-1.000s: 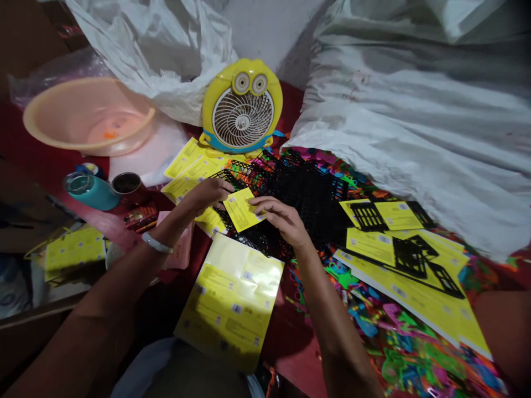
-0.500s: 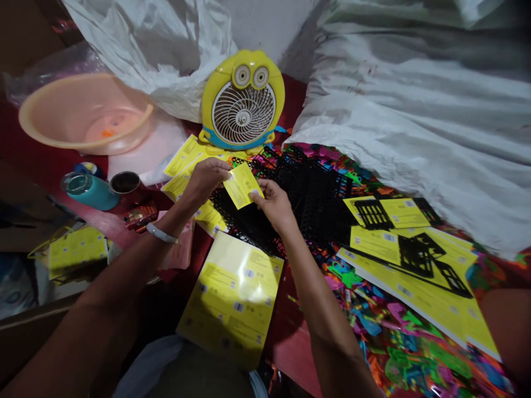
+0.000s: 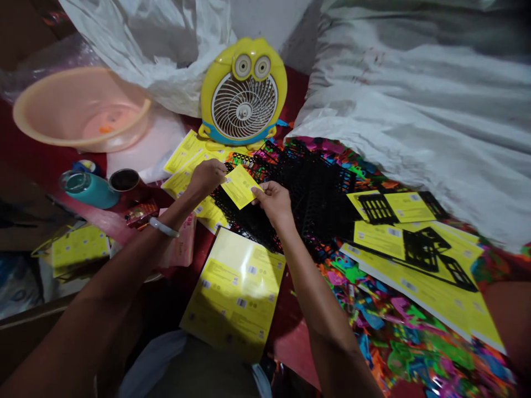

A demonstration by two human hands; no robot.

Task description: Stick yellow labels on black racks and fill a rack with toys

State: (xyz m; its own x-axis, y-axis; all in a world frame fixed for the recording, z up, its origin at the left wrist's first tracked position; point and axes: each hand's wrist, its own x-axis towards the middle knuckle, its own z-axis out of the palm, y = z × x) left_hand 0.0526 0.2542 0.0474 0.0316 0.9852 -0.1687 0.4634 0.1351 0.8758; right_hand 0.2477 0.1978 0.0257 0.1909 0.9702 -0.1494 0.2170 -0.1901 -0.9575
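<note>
A small yellow printed card [image 3: 239, 188] is held up above a heap of black plastic grid pieces [image 3: 311, 204]. My right hand [image 3: 274, 202] pinches its right corner between thumb and fingers. At the card's left edge is my left hand [image 3: 208, 176], fingers closed on it; the fingertips are partly hidden. A stack of yellow printed sheets [image 3: 238, 293] lies in front of my body, below the hands. More yellow sheets [image 3: 182, 155] lie beyond my left hand.
A yellow fan [image 3: 244, 91] stands behind the heap. To the left are a peach basin [image 3: 83, 132], a teal bottle [image 3: 95, 190] and a dark cup [image 3: 125, 181]. Colourful plastic pieces [image 3: 415, 342] spread at right, under yellow sheets [image 3: 418, 276] with black frames. White sacks [image 3: 415, 110] rise behind.
The card has tilted and moved slightly left between my hands. My view has shifted a little; the other things lie as before.
</note>
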